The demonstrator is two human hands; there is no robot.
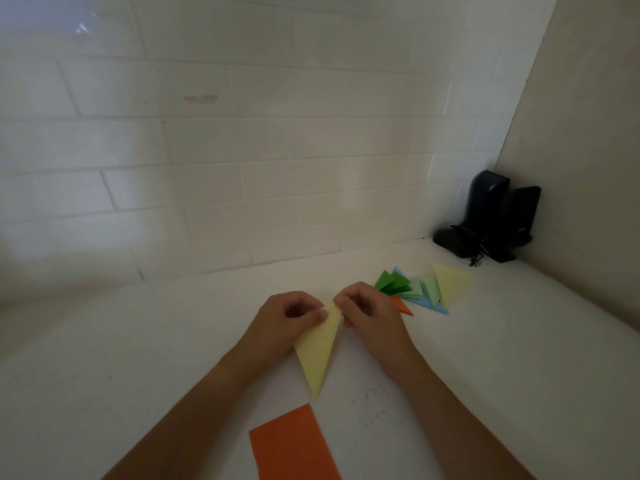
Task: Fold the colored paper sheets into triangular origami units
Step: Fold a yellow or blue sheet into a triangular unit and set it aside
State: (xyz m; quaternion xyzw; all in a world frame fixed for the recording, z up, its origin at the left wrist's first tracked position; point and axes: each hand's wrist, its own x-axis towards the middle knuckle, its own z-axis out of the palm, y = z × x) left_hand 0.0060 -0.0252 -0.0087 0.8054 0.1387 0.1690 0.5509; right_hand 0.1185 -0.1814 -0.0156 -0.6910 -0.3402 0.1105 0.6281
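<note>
Both hands' fingers [320, 315] pinch the yellow triangle [320, 351] (top corner); tip hangs below.

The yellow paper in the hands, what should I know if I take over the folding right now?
Left hand and right hand both pinch the top of the yellow triangle, its point aimed toward you.
Done: a pile of folded triangles in green, blue, orange and yellow lies on the white counter, to the right.
Left: finish the yellow one, then fold the flat orange sheet lying nearest you.
The black speakers in the corner are not part of the job.
</note>
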